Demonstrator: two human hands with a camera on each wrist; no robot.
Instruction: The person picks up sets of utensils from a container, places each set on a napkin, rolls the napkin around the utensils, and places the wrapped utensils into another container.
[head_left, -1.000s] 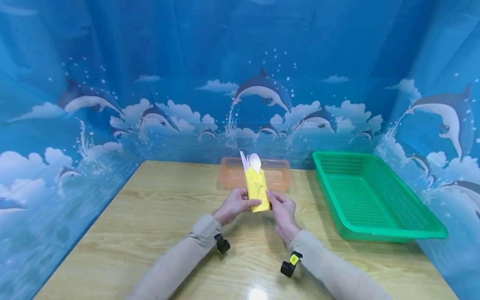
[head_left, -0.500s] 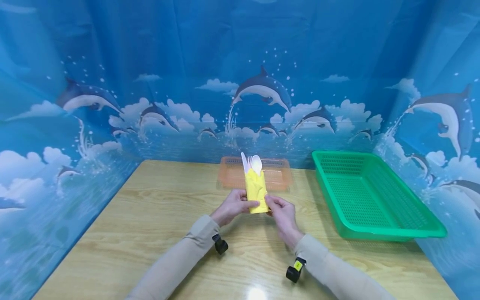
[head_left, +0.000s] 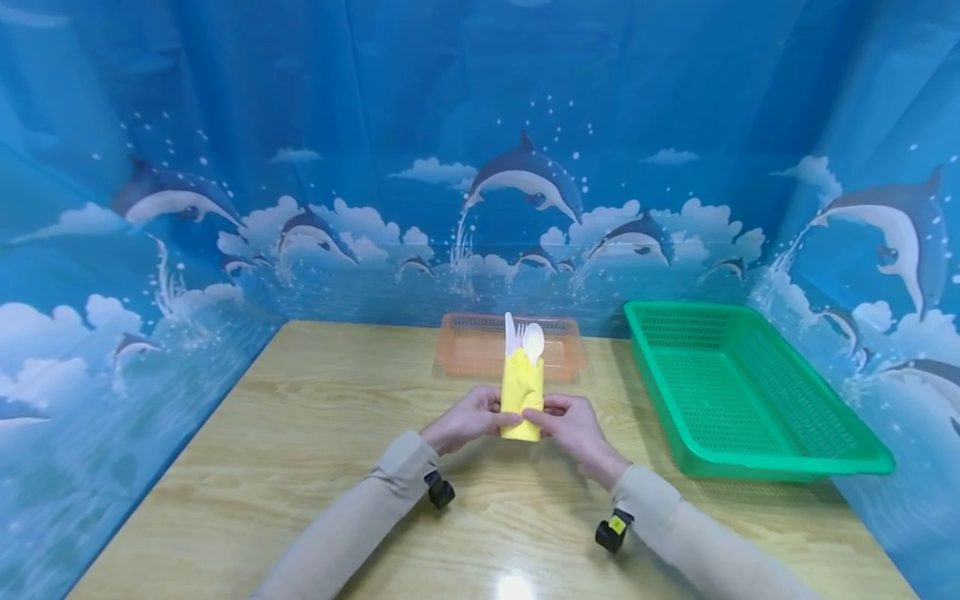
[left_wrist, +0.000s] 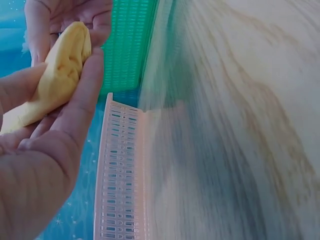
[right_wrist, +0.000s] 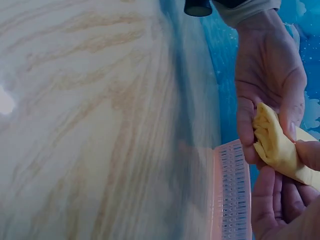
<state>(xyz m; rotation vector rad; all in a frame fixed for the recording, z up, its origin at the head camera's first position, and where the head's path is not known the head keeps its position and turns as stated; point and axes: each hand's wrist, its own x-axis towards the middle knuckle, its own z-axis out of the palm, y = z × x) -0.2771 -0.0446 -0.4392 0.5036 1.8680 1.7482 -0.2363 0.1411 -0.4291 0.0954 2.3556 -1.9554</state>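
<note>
A yellow napkin (head_left: 522, 387) is folded into a sleeve around white plastic cutlery, held upright above the table. Out of its top stick a knife (head_left: 511, 333), a fork (head_left: 522, 330) partly hidden, and a spoon (head_left: 533, 341). My left hand (head_left: 467, 421) pinches the lower left side of the napkin, thumb in front and fingers behind. From the other side my right hand (head_left: 577, 429) grips the lower right, thumb also on the front. In the left wrist view the folded bottom end of the napkin (left_wrist: 66, 70) shows between both hands.
Behind the hands, against the dolphin-print curtain (head_left: 360, 167), stands a shallow orange basket (head_left: 448, 354). A larger green basket (head_left: 686, 446) sits at the right of the wooden table (head_left: 322, 400).
The napkin with its cutlery has shifted slightly right and toward me and now stands straighter. My right hand has moved its hold, bringing its thumb onto the front.
</note>
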